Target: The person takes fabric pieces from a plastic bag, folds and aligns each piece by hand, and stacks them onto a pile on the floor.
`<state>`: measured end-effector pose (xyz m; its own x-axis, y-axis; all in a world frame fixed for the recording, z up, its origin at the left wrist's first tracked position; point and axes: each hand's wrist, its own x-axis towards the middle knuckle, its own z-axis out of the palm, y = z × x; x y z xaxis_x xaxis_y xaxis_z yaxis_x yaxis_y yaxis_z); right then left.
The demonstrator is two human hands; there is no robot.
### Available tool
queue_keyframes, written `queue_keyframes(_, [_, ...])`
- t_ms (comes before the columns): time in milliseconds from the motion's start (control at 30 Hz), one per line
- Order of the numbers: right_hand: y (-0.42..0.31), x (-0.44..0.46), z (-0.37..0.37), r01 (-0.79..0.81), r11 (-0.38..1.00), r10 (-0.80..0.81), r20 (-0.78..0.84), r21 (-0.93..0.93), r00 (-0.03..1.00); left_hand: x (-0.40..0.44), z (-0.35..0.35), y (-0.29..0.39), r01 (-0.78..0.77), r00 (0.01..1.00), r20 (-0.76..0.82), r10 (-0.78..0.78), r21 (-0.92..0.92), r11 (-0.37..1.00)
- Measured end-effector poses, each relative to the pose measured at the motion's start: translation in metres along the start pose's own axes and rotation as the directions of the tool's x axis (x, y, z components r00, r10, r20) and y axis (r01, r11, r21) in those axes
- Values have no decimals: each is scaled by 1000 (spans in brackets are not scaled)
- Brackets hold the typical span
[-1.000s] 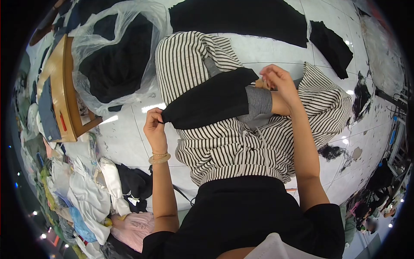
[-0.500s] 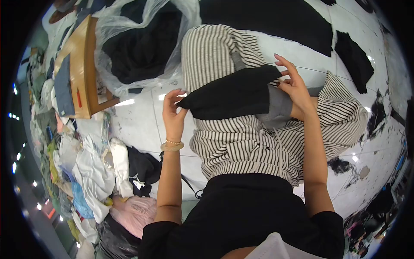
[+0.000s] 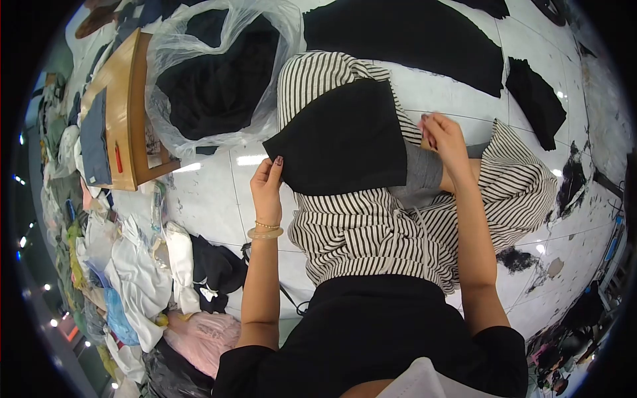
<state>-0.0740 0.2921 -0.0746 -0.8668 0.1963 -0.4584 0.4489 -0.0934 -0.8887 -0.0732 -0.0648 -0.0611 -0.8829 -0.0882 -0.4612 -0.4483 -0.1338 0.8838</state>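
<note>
A black fabric piece (image 3: pixel 345 139) lies spread over the striped trousers (image 3: pixel 358 232) on the person's lap. At the cloth's left corner, my left hand (image 3: pixel 267 189) pinches the edge between thumb and fingers. My right hand (image 3: pixel 446 140) is off the cloth, to the right of it and above the grey fabric (image 3: pixel 423 174) round the leg. Its fingers are curled together near a small tan thing, and what they hold, if anything, is too small to name.
A clear plastic bag (image 3: pixel 159 99) with black cloth and a wooden stool (image 3: pixel 136 113) with a red tool stand at upper left. Larger black pieces (image 3: pixel 411 36) lie on the tiled floor ahead. Mixed garments (image 3: pixel 139 265) are heaped at lower left.
The black piece has been opened out from a narrow folded strip to a wider, flatter shape. My right hand has come away from its right end, and its fingers have closed.
</note>
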Motion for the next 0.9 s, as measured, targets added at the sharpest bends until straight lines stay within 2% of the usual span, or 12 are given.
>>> queue_keyframes(67, [15, -13, -3, 60, 967, -28, 130, -247, 991, -7, 2, 3, 38, 999, 9, -37, -26, 999])
queue_keyframes(100, [12, -23, 1, 64, 967, -31, 138, -245, 990, -10, 1, 5, 79, 997, 23, -78, -47, 996])
queue_keyframes(167, [0, -44, 15, 281, 763, -195, 208, -582, 959, -14, -6, 2, 95, 994, 55, -90, -85, 992])
queue_keyframes(267, [-7, -56, 30, 268, 748, -213, 162, -607, 963, -17, -9, 2, 137, 988, 91, -125, -141, 981])
queue_keyframes(333, [-2, -52, 26, 282, 744, -235, 158, -606, 959, -19, -7, 4, 150, 984, 106, -141, -79, 986])
queue_keyframes(433, [-10, -50, 27, 136, 883, -66, 170, -450, 983, -19, -7, 2, 101, 988, 120, -100, -6, 995])
queue_keyframes(533, [3, -45, 24, 129, 970, -81, 229, -205, 970, -23, 2, 9, 94, 988, 125, -91, -18, 995])
queue_keyframes(667, [0, -48, 27, 111, 986, -83, 214, -121, 973, -31, 23, 28, 78, 993, 89, -74, -39, 996])
queue_keyframes(733, [-14, -53, 25, 56, 987, -89, 229, 149, 969, -33, 36, 41, 11, 1000, 14, -13, 142, 990])
queue_keyframes(800, [-36, -57, 5, 111, 973, -153, 205, 203, 967, -34, 60, 60, 25, 998, 49, -33, 161, 987])
queue_keyframes(833, [-37, -53, -11, 222, 963, -246, 161, 151, 956, -35, 85, 72, -61, 991, 122, 45, 128, 990])
queue_keyframes(900, [-55, -52, -51, 237, 961, -247, 54, 140, 968, -34, 142, 98, -192, 965, 205, 166, 116, 974])
